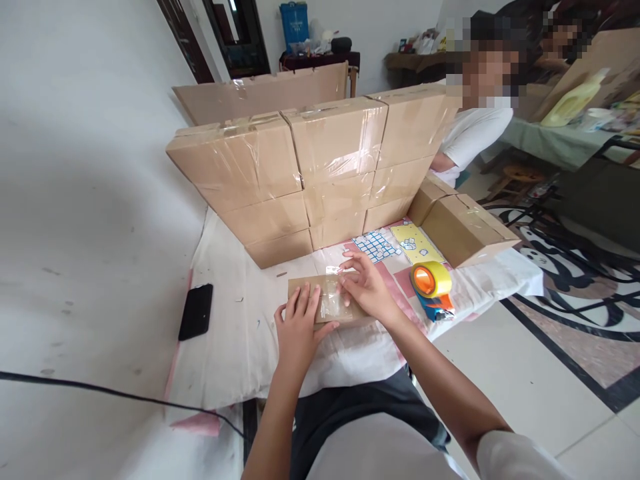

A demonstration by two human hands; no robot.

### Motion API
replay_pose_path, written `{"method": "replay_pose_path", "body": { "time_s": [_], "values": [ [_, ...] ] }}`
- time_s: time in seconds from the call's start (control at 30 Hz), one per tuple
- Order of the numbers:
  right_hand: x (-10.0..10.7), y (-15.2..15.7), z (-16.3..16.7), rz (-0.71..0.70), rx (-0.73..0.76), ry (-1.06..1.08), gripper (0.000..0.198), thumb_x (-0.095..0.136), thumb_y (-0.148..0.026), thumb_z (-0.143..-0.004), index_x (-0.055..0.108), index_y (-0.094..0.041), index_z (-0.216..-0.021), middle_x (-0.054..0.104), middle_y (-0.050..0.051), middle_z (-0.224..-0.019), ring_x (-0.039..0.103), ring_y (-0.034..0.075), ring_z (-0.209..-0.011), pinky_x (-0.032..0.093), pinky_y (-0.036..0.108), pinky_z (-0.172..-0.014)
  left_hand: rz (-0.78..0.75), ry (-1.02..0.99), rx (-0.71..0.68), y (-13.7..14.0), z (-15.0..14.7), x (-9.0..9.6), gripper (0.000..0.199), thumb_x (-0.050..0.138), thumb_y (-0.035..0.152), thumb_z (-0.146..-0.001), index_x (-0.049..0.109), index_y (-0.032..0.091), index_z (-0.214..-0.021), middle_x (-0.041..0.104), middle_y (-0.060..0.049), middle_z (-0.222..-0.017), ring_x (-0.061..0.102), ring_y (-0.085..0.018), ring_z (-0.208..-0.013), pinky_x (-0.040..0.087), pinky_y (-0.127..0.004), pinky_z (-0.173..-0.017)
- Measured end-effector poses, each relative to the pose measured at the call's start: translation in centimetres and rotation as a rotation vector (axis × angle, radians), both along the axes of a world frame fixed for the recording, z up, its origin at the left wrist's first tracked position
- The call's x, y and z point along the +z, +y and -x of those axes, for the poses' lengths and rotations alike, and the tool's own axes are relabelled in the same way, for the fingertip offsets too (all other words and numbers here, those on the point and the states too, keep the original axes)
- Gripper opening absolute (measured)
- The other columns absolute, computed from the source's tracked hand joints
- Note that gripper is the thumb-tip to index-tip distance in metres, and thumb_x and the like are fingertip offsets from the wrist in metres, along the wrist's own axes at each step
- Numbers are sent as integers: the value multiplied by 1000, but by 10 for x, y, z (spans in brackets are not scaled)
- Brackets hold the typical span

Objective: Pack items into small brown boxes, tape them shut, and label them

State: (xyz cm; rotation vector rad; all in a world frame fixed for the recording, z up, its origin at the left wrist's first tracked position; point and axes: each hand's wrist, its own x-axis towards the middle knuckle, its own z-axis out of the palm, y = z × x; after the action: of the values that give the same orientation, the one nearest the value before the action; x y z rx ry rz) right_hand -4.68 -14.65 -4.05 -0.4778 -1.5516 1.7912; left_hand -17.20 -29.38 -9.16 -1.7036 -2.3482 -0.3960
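Note:
On the table in front of me lies a small cardboard box (pixel 354 315) with a strip of clear packing tape (pixel 331 305) across its top. My left hand (pixel 299 327) rests on the box's left part, palm down with the fingers spread. Over the right part is my right hand (pixel 369 287), its fingers apart and bent, with the fingertips at the tape. A tape dispenser with a yellow roll of tape (pixel 440 279) stands to the right of my right hand.
A wall of taped cardboard boxes (pixel 335 173) stands behind the work area. More boxes (pixel 465 227) sit at the right, a black phone (pixel 196 311) at the left edge. A black cable (pixel 125 392) runs by the wall. Another person (pixel 480 127) is behind the boxes.

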Motion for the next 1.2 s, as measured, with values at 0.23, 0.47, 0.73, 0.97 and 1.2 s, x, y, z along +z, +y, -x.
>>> {"method": "replay_pose_path", "body": {
  "time_s": [0.23,0.47,0.73,0.97,1.2],
  "values": [
    [-15,1,7,-15,75,-10,48,62,-18,-86,42,-29,-129,52,0,-107,66,9,-69,52,17,-44,-32,25,-6,0,1,-4,80,47,72,-89,40,24,-153,47,-8,-156,45,-30,-141,34,-49,-103],
    [-29,2,14,-57,34,-68,49,59,-16,-85,42,-28,-129,51,0,-105,65,9,-71,52,16,-45,-35,23,-4,0,0,-3,81,47,71,-90,37,22,-154,47,-10,-156,44,-30,-142,33,-48,-104],
    [-28,2,15,-94,5,-105,50,58,-16,-83,43,-28,-130,52,1,-102,63,12,-77,50,13,-42,-59,28,-10,1,1,-3,74,45,64,-95,39,19,-153,49,-12,-154,46,-29,-140,32,-47,-102],
    [-28,1,15,-118,-17,-107,48,60,-18,-85,43,-28,-130,52,2,-102,61,13,-81,50,14,-43,-128,56,-61,-1,3,-5,69,52,67,-90,49,28,-147,42,-15,-159,51,-31,-136,23,-54,-113],
    [-29,2,15,-125,-19,-94,47,59,-18,-86,43,-27,-129,53,2,-101,60,13,-79,49,15,-44,-238,10,-216,-6,8,-8,33,62,46,-93,65,45,-126,51,-5,-154,54,-23,-134,11,-57,-121]
  ]
}}
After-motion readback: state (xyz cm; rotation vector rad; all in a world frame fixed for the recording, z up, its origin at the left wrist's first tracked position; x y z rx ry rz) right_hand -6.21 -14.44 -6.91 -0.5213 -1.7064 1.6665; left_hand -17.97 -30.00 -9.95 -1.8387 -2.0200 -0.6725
